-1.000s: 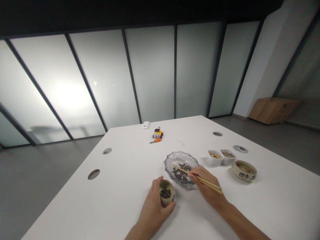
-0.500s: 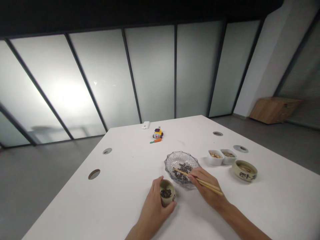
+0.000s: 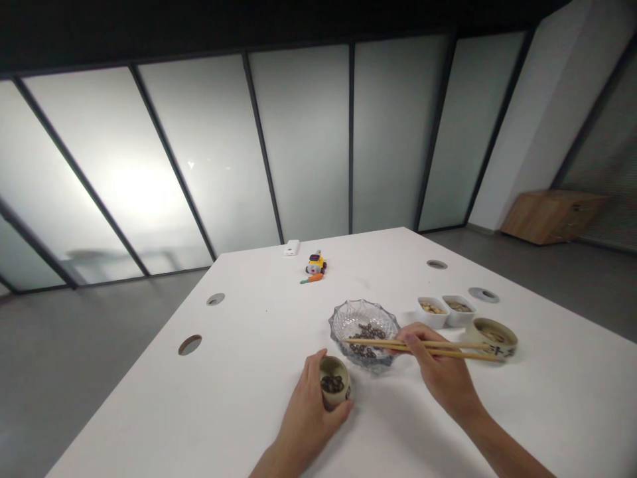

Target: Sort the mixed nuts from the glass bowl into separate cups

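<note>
My left hand (image 3: 311,411) is wrapped round a small beige ceramic cup (image 3: 343,397), which holds several small dark, glossy pieces. My right hand (image 3: 435,362) grips a pair of wooden chopsticks (image 3: 462,348) lying nearly level. Their tips reach over a clear, scalloped glass bowl (image 3: 343,320), just right of and behind the cup. More dark, glossy pieces (image 3: 368,330) lie in the bowl. Whether the tips pinch a piece I cannot make out.
Two white dishes (image 3: 434,318) with pale contents and a beige bowl (image 3: 510,335) with dark lettering stand to the right. Farther back are a yellow toy vehicle (image 3: 315,264), an orange toy carrot (image 3: 313,279) and a white device (image 3: 292,247). Round holes (image 3: 190,344) pierce the white table (image 3: 239,392).
My right hand has shifted right and turned, so the chopsticks lie flatter across the glass bowl. My left hand keeps its hold on the cup.
</note>
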`<action>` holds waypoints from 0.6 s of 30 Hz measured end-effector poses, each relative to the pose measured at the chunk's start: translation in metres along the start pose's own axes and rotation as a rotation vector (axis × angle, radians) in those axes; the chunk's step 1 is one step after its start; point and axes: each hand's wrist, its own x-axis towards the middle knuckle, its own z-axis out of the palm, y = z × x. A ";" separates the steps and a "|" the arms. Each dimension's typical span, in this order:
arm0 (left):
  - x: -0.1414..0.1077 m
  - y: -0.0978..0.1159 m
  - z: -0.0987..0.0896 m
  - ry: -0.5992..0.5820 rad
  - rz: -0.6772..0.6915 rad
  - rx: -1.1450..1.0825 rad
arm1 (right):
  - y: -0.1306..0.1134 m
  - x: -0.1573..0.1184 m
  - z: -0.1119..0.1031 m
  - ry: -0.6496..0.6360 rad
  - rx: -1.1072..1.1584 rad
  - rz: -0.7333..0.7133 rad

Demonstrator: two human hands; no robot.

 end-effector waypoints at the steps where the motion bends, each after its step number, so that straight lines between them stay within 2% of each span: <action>1: 0.000 0.000 0.000 0.002 0.000 0.000 | 0.000 -0.001 0.000 0.013 -0.071 -0.054; 3: 0.000 0.000 0.000 0.007 0.006 -0.001 | 0.003 -0.003 0.001 -0.020 -0.189 -0.154; 5: 0.000 -0.001 0.000 0.010 0.009 -0.001 | 0.007 -0.006 0.003 -0.113 -0.236 -0.217; 9: 0.000 -0.002 0.001 0.006 0.008 0.001 | 0.016 -0.012 0.007 -0.262 -0.249 -0.240; 18: 0.000 -0.002 0.002 -0.002 0.005 0.002 | 0.012 -0.012 0.009 -0.309 -0.230 -0.308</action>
